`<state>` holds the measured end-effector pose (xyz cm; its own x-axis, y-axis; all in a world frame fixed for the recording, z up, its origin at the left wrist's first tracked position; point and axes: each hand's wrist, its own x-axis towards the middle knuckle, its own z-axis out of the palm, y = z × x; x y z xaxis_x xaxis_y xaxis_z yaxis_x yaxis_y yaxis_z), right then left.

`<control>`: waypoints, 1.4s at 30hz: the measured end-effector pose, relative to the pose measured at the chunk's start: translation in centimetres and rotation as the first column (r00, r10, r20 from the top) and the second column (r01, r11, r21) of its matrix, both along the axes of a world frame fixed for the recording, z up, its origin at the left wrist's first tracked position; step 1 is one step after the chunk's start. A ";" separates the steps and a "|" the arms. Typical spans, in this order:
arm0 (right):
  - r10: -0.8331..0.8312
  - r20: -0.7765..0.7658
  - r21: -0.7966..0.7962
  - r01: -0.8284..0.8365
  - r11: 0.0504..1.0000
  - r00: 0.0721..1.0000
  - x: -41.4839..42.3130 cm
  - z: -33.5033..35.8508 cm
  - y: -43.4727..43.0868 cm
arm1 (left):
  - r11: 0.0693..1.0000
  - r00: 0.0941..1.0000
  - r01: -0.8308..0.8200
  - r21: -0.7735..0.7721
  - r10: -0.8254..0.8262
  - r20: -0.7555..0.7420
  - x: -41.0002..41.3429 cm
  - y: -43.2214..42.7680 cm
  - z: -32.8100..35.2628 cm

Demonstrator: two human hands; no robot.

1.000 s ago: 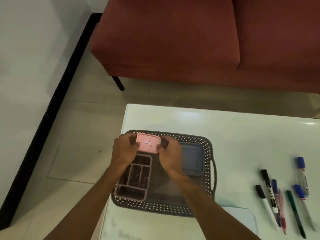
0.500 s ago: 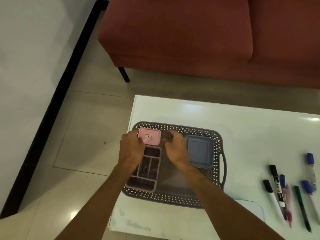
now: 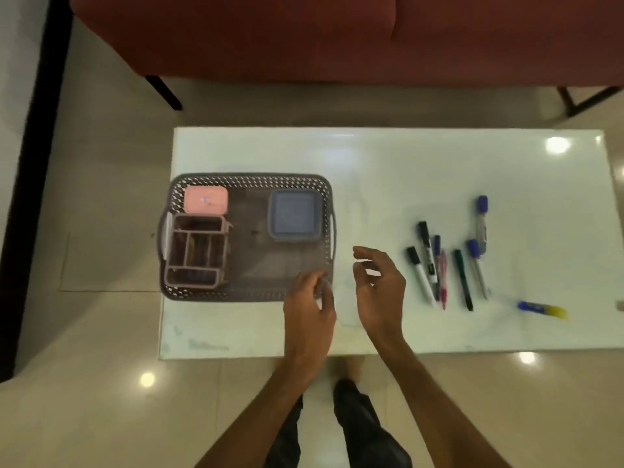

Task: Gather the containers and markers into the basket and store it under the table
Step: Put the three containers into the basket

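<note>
A grey perforated basket (image 3: 250, 180) sits on the left part of the white table (image 3: 388, 170). Inside it lie a pink lidded container (image 3: 206, 199) at the far left, a divided organiser (image 3: 196, 251) below it, and a blue lidded container (image 3: 294, 216) at the right. Several markers (image 3: 439, 265) lie in a loose group on the table's right half, and a blue and yellow one (image 3: 542, 309) lies apart farther right. My left hand (image 3: 309, 307) hovers over the basket's near right corner, empty, fingers loosely curled. My right hand (image 3: 380, 285) is open between basket and markers.
A red sofa (image 3: 304, 35) stands beyond the table, with dark legs (image 3: 165, 92) on the tiled floor. A black skirting strip (image 3: 30, 163) runs along the left wall. My legs (image 3: 354, 417) stand at the table's near edge.
Both hands let go of the pink container, which now rests in the basket's far left corner, and drew back to the right. The view has shifted to take in the whole table.
</note>
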<state>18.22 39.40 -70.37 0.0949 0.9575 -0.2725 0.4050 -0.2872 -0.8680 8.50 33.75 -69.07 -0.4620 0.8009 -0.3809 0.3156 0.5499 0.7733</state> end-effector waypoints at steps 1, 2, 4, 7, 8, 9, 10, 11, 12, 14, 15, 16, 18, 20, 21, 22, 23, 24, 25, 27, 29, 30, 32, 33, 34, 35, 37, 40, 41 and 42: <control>-0.008 0.021 -0.012 0.008 1.000 1.000 1.6 -0.2 -0.5 | 1.000 1.000 0.005 -0.024 -0.005 -0.004 1.6 -0.6 -0.2; -0.012 0.047 -0.024 0.013 1.000 0.999 3.0 -0.5 -1.1 | 0.999 1.000 0.006 -0.043 -0.007 -0.014 2.9 -1.1 -0.3; -0.014 0.105 -0.052 0.020 0.998 0.994 5.3 -1.3 -2.1 | 0.997 0.999 -0.010 -0.073 0.008 -0.038 4.9 -2.2 -0.7; 0.025 0.219 -0.127 0.003 0.992 0.975 8.1 -2.9 -3.3 | 0.987 0.994 -0.060 -0.152 0.045 -0.102 6.9 -3.2 -1.7; 0.060 0.250 -0.175 -0.016 0.984 0.966 8.7 -3.4 -3.5 | 0.979 0.992 -0.073 -0.190 0.051 -0.118 7.3 -3.3 -2.1; 0.100 0.262 -0.232 -0.038 0.972 0.960 9.1 -3.8 -3.6 | 0.971 0.991 -0.085 -0.224 0.060 -0.116 7.6 -3.3 -2.5; 0.137 0.248 -0.288 -0.062 0.956 0.959 9.4 -4.1 -3.7 | 0.963 0.993 -0.091 -0.253 0.068 -0.098 7.8 -3.2 -2.8; 0.167 0.215 -0.327 -0.090 0.941 0.962 9.5 -4.4 -3.7 | 0.957 0.994 -0.098 -0.275 0.082 -0.068 8.0 -2.9 -3.1; 0.190 0.181 -0.342 -0.119 0.932 0.965 9.4 -4.5 -3.7 | 0.952 0.994 -0.108 -0.287 0.101 -0.038 8.2 -2.5 -3.3; 0.209 0.164 -0.324 -0.147 0.934 0.964 9.3 -4.5 -3.6 | 0.947 0.989 -0.142 -0.290 0.144 -0.013 8.3 -1.7 -3.5; 0.199 0.172 -0.309 -0.139 0.941 0.965 9.4 -4.4 -3.5 | 0.944 0.986 -0.165 -0.285 0.166 -0.020 8.2 -1.4 -3.3; 0.177 0.177 -0.295 -0.119 0.948 0.968 9.5 -4.1 -3.3 | 0.942 0.982 -0.189 -0.279 0.188 -0.031 8.1 -1.2 -3.0; 0.138 0.176 -0.250 -0.091 0.964 0.975 9.8 -3.2 -2.8 | 0.941 0.970 -0.245 -0.232 0.240 -0.050 7.5 -0.9 -2.1; 0.129 0.164 -0.189 -0.097 0.977 0.978 9.7 -1.8 -2.1 | 0.947 0.956 -0.293 -0.134 0.287 -0.066 6.6 -0.8 -0.8; 0.134 0.149 -0.162 -0.110 0.981 0.980 9.2 -0.9 -1.7 | 0.948 0.950 -0.308 -0.080 0.303 -0.074 5.9 -0.7 0.0; 0.140 0.129 -0.137 -0.123 0.983 0.982 8.5 0.0 -1.2 | 0.947 0.945 -0.320 -0.031 0.316 -0.083 5.0 -0.6 0.8; 0.149 0.108 -0.116 -0.137 0.984 0.983 7.6 1.0 -0.8 | 0.944 0.940 -0.330 0.010 0.329 -0.091 4.0 -0.5 1.4; 0.162 0.092 -0.100 -0.153 0.983 0.982 6.6 1.7 -0.3 | 0.941 0.936 -0.337 0.041 0.339 -0.098 2.9 -0.4 1.9; 0.181 0.084 -0.091 -0.173 0.981 0.980 5.4 2.4 0.2 | 0.937 0.932 -0.343 0.067 0.348 -0.104 1.6 -0.3 2.3; 0.223 0.095 -0.096 -0.214 0.972 0.970 2.8 3.2 1.1 | 0.932 0.928 -0.348 0.097 0.357 -0.109 -0.9 0.0 2.5; 0.279 0.128 -0.130 -0.263 0.956 0.952 0.4 3.4 1.8 | 0.933 0.926 -0.346 0.101 0.357 -0.125 -3.1 0.2 2.3; 0.310 0.142 -0.154 -0.288 0.945 0.940 -0.9 3.1 2.0 | 0.936 0.925 -0.341 0.088 0.351 -0.145 -4.2 0.2 2.0; 0.372 0.182 -0.207 -0.334 0.919 0.910 -3.0 2.2 2.1 | 0.946 0.927 -0.325 0.026 0.323 -0.191 -6.1 0.2 1.1; 0.406 0.217 -0.233 -0.357 0.905 0.888 -3.9 1.6 2.0 | 0.950 0.930 -0.313 -0.012 0.304 -0.206 -6.9 0.2 0.6; 0.446 0.261 -0.259 -0.383 0.887 0.856 -4.6 1.1 2.0 | 0.954 0.936 -0.295 -0.053 0.278 -0.216 -7.4 0.3 0.0; 0.486 0.308 -0.281 -0.410 0.868 0.818 -5.1 0.5 1.8 | 0.958 0.944 -0.270 -0.098 0.243 -0.224 -8.0 0.4 -0.6; 0.533 0.393 -0.307 -0.439 0.844 0.749 -5.8 -0.6 1.5 | 0.960 0.963 -0.209 -0.187 0.168 -0.212 -8.8 0.7 -1.7; 0.559 0.478 -0.333 -0.449 0.829 0.678 -6.4 -1.6 1.2 | 0.945 0.985 -0.126 -0.301 0.085 -0.148 -9.6 1.2 -3.0; 0.565 0.503 -0.334 -0.455 0.825 0.655 -6.6 -1.9 1.2 | 0.938 0.989 -0.106 -0.331 0.065 -0.133 -9.8 1.3 -3.3; 0.571 0.522 -0.333 -0.465 0.820 0.634 -6.7 -2.1 1.3 | 0.930 0.991 -0.092 -0.355 0.050 -0.125 -9.9 1.4 -3.6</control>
